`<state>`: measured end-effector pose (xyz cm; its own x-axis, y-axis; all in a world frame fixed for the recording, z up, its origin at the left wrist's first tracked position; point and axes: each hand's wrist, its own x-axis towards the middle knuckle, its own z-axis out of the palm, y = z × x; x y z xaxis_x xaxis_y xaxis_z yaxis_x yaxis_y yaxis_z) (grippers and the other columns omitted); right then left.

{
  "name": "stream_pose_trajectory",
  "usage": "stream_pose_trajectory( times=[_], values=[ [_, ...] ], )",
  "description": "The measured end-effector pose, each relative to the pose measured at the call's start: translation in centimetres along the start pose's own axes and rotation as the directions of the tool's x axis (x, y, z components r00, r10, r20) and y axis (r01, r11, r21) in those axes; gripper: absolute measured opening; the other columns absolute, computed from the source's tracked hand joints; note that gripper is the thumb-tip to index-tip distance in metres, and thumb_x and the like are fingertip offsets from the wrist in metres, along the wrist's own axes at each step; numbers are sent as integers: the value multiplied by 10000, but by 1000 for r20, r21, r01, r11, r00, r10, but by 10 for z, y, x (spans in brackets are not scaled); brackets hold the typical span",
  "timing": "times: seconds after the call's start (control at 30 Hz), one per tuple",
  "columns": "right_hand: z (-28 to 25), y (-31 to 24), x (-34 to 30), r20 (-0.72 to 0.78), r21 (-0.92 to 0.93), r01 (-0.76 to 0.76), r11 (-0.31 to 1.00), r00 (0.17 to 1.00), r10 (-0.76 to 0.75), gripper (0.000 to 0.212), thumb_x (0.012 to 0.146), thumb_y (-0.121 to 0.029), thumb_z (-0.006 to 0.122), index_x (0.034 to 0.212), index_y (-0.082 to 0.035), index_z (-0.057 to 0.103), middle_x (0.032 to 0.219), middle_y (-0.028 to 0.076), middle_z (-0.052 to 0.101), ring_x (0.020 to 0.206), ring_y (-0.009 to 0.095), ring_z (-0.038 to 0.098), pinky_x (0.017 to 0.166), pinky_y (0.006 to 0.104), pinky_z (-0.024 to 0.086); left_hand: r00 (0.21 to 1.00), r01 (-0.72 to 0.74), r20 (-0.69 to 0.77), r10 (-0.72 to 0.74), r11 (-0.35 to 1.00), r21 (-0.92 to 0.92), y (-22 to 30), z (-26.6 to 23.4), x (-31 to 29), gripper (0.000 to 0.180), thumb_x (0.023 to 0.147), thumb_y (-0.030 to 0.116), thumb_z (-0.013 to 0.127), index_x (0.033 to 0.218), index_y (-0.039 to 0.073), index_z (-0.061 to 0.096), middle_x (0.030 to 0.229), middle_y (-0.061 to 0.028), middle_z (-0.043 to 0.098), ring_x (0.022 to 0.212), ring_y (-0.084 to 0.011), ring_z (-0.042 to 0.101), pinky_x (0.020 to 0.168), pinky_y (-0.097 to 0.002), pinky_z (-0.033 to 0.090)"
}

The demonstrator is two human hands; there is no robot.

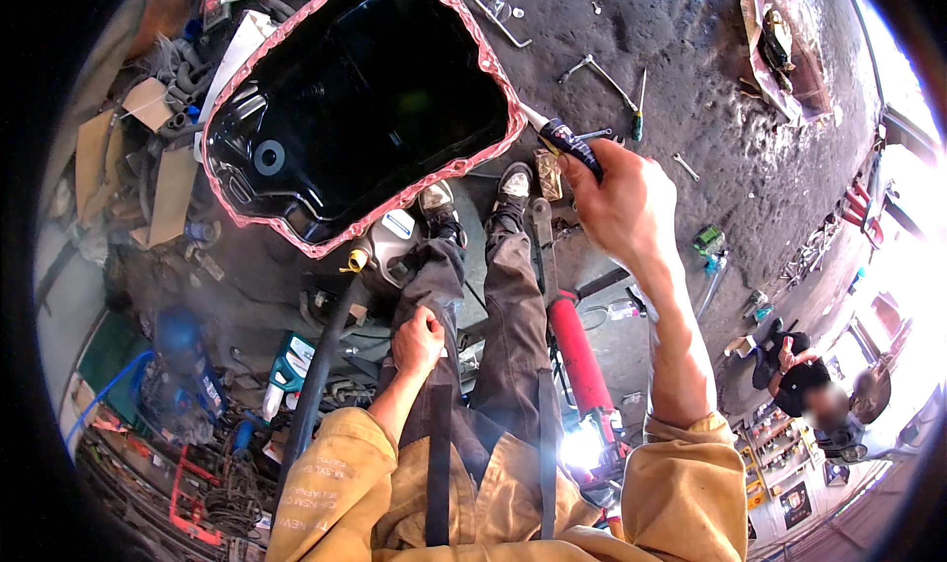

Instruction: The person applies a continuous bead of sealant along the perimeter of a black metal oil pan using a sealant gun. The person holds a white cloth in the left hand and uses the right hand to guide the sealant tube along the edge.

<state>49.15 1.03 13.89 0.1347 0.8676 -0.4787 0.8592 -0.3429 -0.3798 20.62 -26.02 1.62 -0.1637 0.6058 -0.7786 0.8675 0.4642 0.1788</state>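
A black oil pan (385, 99) lies with its hollow side up at the upper left of centre. Wavy pinkish-red sealant covers its flange. My right hand (628, 195) is closed around a dark sealant tube (570, 144). The tube's pale nozzle points left, its tip at or very near the right corner of the pan's flange. My left hand (418, 341) is curled into a fist against my left thigh, well away from the pan; nothing shows in it.
Wrenches (688, 167) and a green-handled screwdriver (638, 108) lie on the dark floor. A red cylinder (580, 350) stands by my right leg. Hoses and cardboard (170, 182) pile up at left. Another person (804, 385) crouches far right. A grey jug (393, 242) sits under the pan's near edge.
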Motion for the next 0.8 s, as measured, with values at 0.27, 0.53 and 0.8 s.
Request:
stream_pose_trajectory(
  times=[0.27, 0.53, 0.8],
  values=[
    [-1, 4, -15, 29, 79, -47, 996, 999, 45, 292, 902, -339, 670, 844, -53, 661, 661, 189, 627, 661, 402, 643, 610, 480, 488, 1000, -19, 8, 19, 1000, -10, 1, -3, -1, 82, 851, 180, 650, 879, 117, 604, 773, -199, 691, 761, -443, 673, 647, -549, 506],
    [10, 7, -19, 11, 135, -38, 990, 999, 37, 337, 908, -341, 688, 819, -19, 650, 612, 169, 586, 555, 334, 586, 569, 423, 458, 999, 4, 33, -4, 1000, -6, 2, -4, -2, 89, 863, 195, 638, 885, 116, 602, 789, -205, 693, 775, -447, 670, 667, -552, 503],
    [17, 9, -29, 72, 146, -77, 986, 995, 67, 332, 893, -343, 677, 788, -37, 604, 650, 195, 614, 676, 427, 632, 620, 501, 478, 999, 13, 40, -13, 1000, -5, -2, 0, -2, 91, 854, 199, 646, 890, 127, 604, 800, -201, 695, 794, -446, 672, 675, -552, 504]
  ],
)
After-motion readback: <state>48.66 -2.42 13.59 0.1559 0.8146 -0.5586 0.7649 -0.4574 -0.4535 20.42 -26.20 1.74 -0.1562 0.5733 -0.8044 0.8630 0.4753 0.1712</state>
